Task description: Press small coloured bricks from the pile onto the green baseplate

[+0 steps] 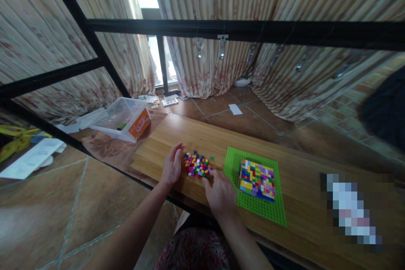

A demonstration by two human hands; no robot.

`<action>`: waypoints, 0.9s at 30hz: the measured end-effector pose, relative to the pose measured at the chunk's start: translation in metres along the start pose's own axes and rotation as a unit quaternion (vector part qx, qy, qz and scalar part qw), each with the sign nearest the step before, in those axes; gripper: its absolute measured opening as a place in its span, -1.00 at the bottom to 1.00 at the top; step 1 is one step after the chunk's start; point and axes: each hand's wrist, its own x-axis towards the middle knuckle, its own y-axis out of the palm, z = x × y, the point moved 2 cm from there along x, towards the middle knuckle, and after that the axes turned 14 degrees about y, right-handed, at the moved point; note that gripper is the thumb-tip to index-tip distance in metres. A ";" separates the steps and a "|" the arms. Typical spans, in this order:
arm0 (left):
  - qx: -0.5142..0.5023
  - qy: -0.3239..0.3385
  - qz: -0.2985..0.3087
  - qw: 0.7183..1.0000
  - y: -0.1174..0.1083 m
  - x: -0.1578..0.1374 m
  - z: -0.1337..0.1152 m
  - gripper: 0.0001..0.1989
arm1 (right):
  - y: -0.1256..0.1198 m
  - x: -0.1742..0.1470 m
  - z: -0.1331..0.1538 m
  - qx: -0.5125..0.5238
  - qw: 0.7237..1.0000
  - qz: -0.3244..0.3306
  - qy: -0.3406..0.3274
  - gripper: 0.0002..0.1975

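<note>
A loose pile of small colourful building bricks (196, 164) lies on the wooden table top, between my two hands. My left hand (172, 166) rests on its edge at the pile's left side, fingers stretched out and holding nothing. At the right edge of the pile, my right hand (221, 192) has its fingers curled, thumb and forefinger close together; whatever is between them is too small to make out. Right of that hand lies a green studded baseplate (256, 211). A rectangular block of multicoloured bricks (257, 179) sits on it. One green brick (211, 158) lies apart, behind the pile.
A clear plastic box (122, 114) with an orange label stands beyond the table's left end. A blurred-out pale object (352, 211) lies at the right. Black metal bars (234, 30) cross in front of the curtains (209, 67). Papers (235, 109) lie on the tiled floor.
</note>
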 end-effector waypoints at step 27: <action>0.079 0.003 0.039 0.996 -0.002 0.007 0.001 -0.54 | -0.034 -0.043 -0.066 0.277 0.961 -0.010 -0.011 -0.79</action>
